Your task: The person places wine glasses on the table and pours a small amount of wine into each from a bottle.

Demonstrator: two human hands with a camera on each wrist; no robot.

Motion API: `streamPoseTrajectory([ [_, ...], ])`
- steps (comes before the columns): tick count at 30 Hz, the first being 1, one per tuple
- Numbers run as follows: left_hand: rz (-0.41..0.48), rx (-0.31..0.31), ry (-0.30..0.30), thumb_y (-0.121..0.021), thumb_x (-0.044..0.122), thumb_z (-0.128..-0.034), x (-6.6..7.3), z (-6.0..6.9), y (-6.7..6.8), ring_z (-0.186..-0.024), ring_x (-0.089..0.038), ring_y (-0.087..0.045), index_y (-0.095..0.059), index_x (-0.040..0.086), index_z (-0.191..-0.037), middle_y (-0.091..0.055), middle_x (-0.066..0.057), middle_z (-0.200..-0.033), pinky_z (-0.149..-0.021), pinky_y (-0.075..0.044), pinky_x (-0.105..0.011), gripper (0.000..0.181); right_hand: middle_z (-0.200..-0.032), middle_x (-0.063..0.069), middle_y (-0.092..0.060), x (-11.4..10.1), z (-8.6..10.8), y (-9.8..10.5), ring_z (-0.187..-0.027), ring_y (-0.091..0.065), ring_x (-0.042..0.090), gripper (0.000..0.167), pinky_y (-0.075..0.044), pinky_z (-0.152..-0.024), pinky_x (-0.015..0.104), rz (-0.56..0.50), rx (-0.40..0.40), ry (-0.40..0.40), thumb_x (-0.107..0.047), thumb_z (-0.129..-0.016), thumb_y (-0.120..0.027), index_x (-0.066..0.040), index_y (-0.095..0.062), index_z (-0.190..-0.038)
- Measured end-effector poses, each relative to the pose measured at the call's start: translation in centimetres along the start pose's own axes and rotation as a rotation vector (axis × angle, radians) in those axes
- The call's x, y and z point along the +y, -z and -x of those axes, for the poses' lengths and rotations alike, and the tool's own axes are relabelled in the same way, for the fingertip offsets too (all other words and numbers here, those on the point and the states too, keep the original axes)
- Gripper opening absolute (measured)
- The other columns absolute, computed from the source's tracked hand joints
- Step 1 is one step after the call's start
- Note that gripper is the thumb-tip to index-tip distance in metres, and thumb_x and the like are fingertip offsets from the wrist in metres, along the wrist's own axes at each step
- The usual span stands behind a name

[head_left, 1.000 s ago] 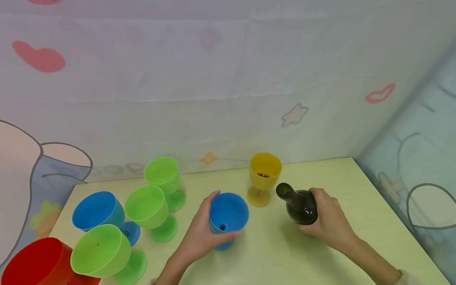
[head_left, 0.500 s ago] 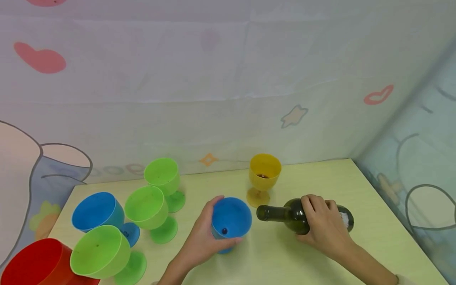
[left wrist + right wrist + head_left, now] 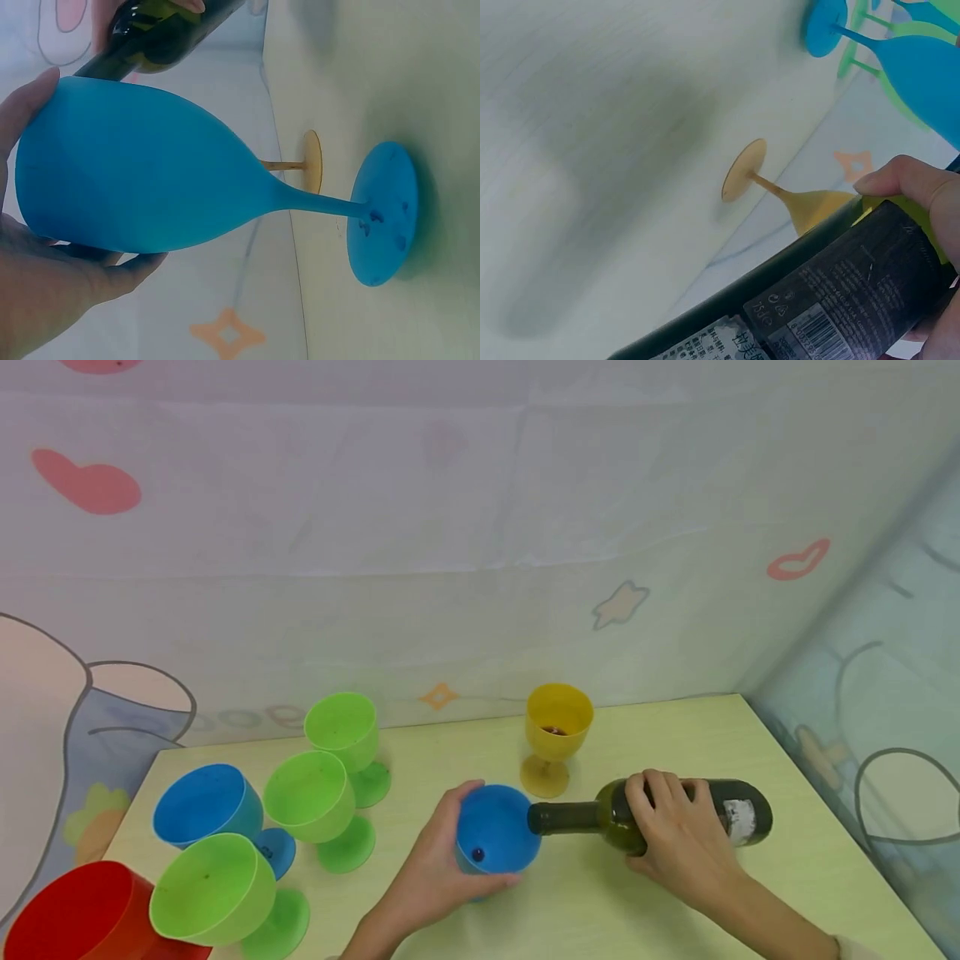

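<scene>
My left hand [image 3: 431, 868] grips the bowl of a blue goblet [image 3: 491, 818], thumb on the near side and fingers on the far side. A small dark spot [image 3: 477, 854] shows inside its bowl. In the left wrist view its foot [image 3: 382, 214] is close to the tabletop; I cannot tell whether it touches. My right hand [image 3: 678, 839] holds a dark green wine bottle [image 3: 618, 818] round its body, lying almost level. The bottle's mouth is at the goblet's right rim. No liquid stream is visible. The right wrist view shows the bottle's black label [image 3: 847, 277].
Behind the bottle stands a yellow goblet [image 3: 558, 714] with a little dark red liquid in it. On the left are green goblets [image 3: 341, 722], another blue goblet [image 3: 206, 806] and a red goblet [image 3: 75, 910]. A printed cloth [image 3: 480, 527] hangs behind the table [image 3: 750, 743].
The right hand has tipped the bottle from a steeper stance to nearly level and brought its mouth left to the blue goblet. The left hand has moved the goblet slightly right and nearer.
</scene>
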State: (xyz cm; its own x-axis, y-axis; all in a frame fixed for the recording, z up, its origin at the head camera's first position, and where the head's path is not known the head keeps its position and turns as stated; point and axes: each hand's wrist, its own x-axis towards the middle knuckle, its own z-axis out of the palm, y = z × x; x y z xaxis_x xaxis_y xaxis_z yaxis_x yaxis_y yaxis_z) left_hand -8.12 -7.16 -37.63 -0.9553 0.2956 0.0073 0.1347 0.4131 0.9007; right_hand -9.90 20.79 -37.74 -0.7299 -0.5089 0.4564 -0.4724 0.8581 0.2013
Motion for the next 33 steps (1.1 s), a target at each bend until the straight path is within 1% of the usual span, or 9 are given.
streamPoseTrajectory([
  [5,-0.009,-0.015,0.021,-0.080,0.037,-0.0665,0.2,0.0,-0.1,-0.117,-0.039,-0.039,-0.028,0.017,-0.137,-0.037,-0.014,-0.135,-0.084,-0.042,-0.055,0.090,-0.088,0.020,-0.051,0.3,-0.2,0.2,-0.079,-0.053,0.034,0.084,-0.042,-0.065,0.051,0.029,0.015,0.036,-0.038,-0.036,-0.088,0.004,-0.047,-0.097],
  [9,-0.008,-0.015,0.020,-0.080,0.038,-0.0664,0.2,0.1,-0.2,-0.118,-0.039,-0.038,-0.028,0.017,-0.137,-0.037,-0.014,-0.135,-0.085,-0.041,-0.055,0.090,-0.086,0.019,-0.050,0.5,-0.4,0.4,-0.077,-0.053,0.034,0.083,-0.041,-0.064,0.052,0.039,0.035,0.069,-0.036,-0.036,-0.087,0.004,-0.046,-0.096],
  [19,0.007,0.014,-0.010,-0.081,0.038,-0.0652,-0.2,0.2,-0.6,-0.115,-0.037,-0.040,-0.030,0.017,-0.136,-0.039,-0.012,-0.133,-0.083,-0.042,-0.053,0.089,-0.083,0.019,-0.048,1.0,-1.0,1.2,-0.076,-0.051,0.034,0.078,-0.041,-0.065,0.053,0.084,0.051,0.125,-0.033,-0.037,-0.084,0.004,-0.046,-0.094],
  [22,0.013,0.016,-0.017,-0.081,0.038,-0.0651,-0.2,0.2,-0.7,-0.115,-0.036,-0.040,-0.031,0.017,-0.135,-0.040,-0.012,-0.132,-0.083,-0.042,-0.052,0.088,-0.084,0.020,-0.047,1.1,-1.1,1.5,-0.077,-0.050,0.035,0.081,-0.040,-0.066,0.054,0.080,0.044,0.137,-0.034,-0.036,-0.086,0.004,-0.047,-0.095],
  [28,0.015,0.025,-0.050,-0.082,0.036,-0.0645,-0.2,0.2,-0.7,-0.114,-0.035,-0.042,-0.031,0.017,-0.134,-0.041,-0.012,-0.131,-0.082,-0.042,-0.050,0.088,-0.086,0.021,-0.047,1.3,-1.5,2.0,-0.078,-0.050,0.037,0.085,-0.040,-0.065,0.054,0.086,0.050,0.165,-0.037,-0.034,-0.088,0.004,-0.047,-0.097],
  [33,0.019,0.024,-0.058,-0.082,0.035,-0.0646,-0.2,0.2,-0.7,-0.114,-0.035,-0.042,-0.031,0.016,-0.134,-0.041,-0.012,-0.131,-0.083,-0.042,-0.050,0.088,-0.086,0.021,-0.047,1.4,-1.7,2.3,-0.078,-0.050,0.037,0.085,-0.040,-0.064,0.053,0.094,0.065,0.185,-0.037,-0.036,-0.088,0.004,-0.047,-0.097],
])
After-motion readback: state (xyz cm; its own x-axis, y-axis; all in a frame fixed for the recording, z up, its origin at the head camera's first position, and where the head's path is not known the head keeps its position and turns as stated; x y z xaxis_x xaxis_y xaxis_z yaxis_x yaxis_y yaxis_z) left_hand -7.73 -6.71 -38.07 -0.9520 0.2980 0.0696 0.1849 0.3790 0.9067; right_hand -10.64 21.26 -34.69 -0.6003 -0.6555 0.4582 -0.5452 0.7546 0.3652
